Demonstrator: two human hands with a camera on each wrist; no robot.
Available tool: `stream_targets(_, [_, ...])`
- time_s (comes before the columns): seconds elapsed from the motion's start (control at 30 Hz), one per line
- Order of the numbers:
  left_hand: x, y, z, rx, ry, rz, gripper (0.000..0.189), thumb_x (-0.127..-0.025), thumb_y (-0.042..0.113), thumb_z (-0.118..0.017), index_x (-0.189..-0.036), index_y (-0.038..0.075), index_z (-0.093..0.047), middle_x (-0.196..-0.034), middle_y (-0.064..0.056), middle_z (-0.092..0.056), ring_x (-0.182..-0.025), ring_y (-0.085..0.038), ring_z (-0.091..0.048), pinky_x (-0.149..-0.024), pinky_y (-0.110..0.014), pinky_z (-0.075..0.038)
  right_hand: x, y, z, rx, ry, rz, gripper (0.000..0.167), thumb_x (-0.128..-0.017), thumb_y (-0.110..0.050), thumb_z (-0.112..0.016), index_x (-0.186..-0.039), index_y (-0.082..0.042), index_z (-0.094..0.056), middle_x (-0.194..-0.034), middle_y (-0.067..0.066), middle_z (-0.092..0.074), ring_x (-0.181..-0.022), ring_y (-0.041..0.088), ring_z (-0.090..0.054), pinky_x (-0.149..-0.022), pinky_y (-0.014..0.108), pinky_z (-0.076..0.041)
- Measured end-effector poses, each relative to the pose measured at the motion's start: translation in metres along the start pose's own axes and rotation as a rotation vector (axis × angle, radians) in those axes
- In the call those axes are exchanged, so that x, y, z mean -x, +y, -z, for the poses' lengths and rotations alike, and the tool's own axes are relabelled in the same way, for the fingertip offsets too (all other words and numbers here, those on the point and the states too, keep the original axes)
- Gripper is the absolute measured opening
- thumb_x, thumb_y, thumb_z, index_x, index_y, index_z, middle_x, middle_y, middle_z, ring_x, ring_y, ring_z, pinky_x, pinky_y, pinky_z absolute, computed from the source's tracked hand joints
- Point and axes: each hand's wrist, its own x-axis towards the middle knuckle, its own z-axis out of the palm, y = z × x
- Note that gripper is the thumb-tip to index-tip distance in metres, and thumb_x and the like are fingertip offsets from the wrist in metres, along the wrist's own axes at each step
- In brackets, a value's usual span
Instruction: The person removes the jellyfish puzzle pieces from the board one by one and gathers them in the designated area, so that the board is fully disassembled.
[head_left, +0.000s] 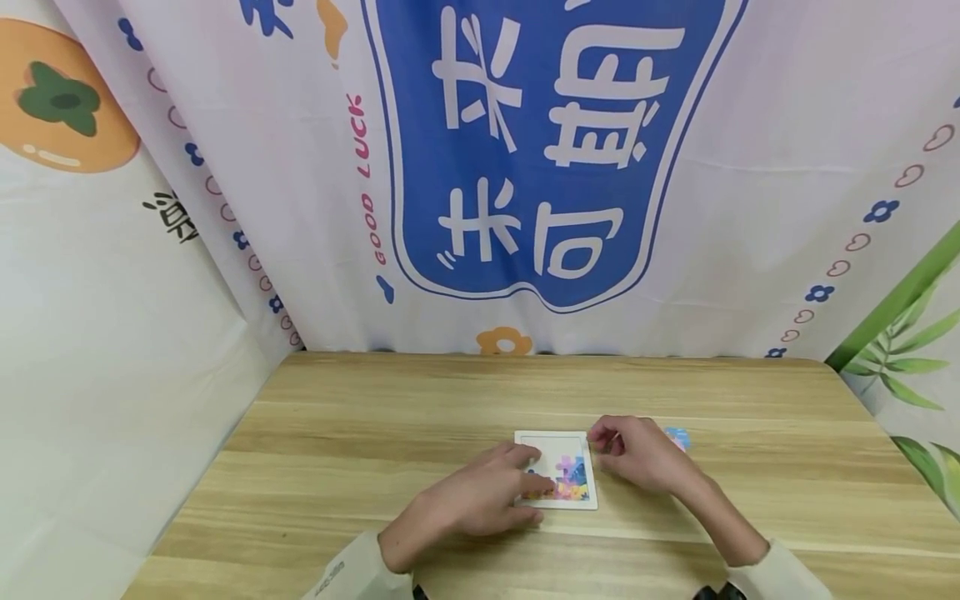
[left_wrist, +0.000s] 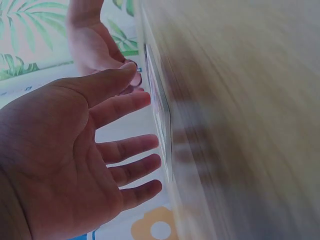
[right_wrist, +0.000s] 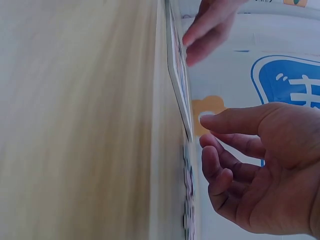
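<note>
A square white-framed jigsaw puzzle [head_left: 553,504] lies on the wooden table, partly filled with colourful pieces along its bottom and right side. My left hand [head_left: 498,492] reaches over its left part, fingers spread and fairly straight, hiding some pieces. In the left wrist view the fingertips of this left hand [left_wrist: 75,135] are right at the frame's face. My right hand [head_left: 637,454] is at the frame's upper right edge with its fingers curled. Thumb and forefinger of the right hand [right_wrist: 265,165] come close together in the right wrist view; I cannot tell whether a piece is between them.
Loose puzzle pieces [head_left: 678,437] with blue on them lie just right of my right hand, partly covered by it. The wooden table [head_left: 360,433] ends at a printed curtain [head_left: 315,275] along the back. Another white cloth [head_left: 112,333] hangs at the left.
</note>
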Motion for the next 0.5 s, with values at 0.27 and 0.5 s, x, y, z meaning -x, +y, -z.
stream_targets(0.27, [-0.011, 0.012, 0.005, -0.017, -0.018, -0.037, 0.046, -0.105, 0.045, -0.068, -0.150, 0.034, -0.065, -0.164, -0.009, -0.051, -0.153, -0.024, -0.047, -0.130, -0.048, -0.038, -0.009, -0.008, -0.006, -0.053, -0.073, 0.030, 0.023, -0.088, 0.001, -0.081, -0.109, -0.007, -0.074, -0.097, 0.001, -0.071, -0.081, 0.012, -0.061, -0.071, 0.022, -0.053])
stream_targets(0.5, [-0.013, 0.013, -0.001, -0.019, -0.036, -0.038, 0.051, -0.105, 0.046, -0.068, -0.153, 0.033, -0.061, -0.165, -0.010, -0.049, -0.155, -0.026, -0.045, -0.129, -0.044, -0.039, -0.010, -0.012, -0.010, -0.049, -0.105, 0.041, 0.029, -0.084, 0.002, -0.082, -0.111, -0.005, -0.074, -0.091, 0.003, -0.067, -0.073, 0.010, -0.056, -0.064, 0.022, -0.049])
